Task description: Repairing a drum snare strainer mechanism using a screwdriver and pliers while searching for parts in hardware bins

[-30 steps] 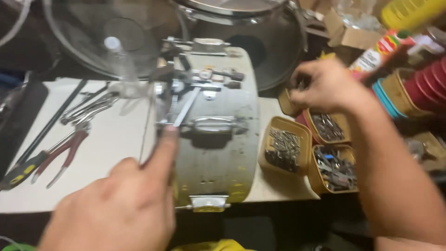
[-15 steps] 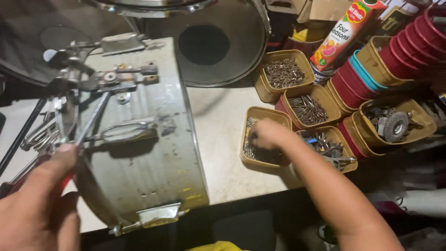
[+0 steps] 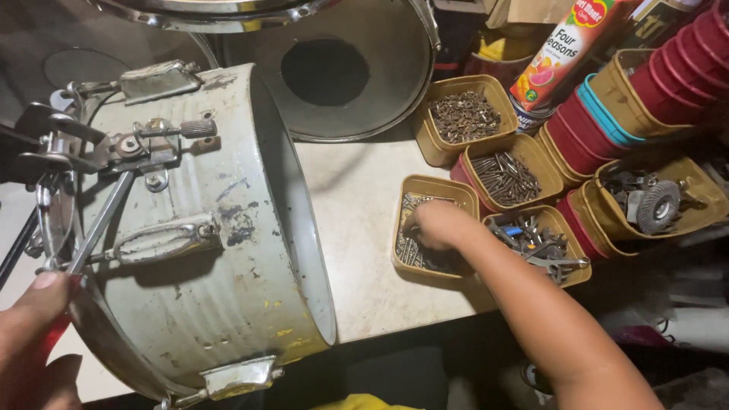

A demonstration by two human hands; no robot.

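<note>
My right hand [image 3: 440, 225] fingers dig, curled, into the nearest yellow tray of screws [image 3: 433, 228], right of the drum shell [image 3: 205, 228]. My left hand [image 3: 30, 334] fingers pinch its near rim.

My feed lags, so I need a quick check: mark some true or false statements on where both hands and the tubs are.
1. The right hand is inside a tub of screws. True.
2. The left hand is in a tub. False: it is at the drum rim.
3. The drum lies on its side. True.
4. The tubs sit left of the drum. False: they are to its right.
</note>
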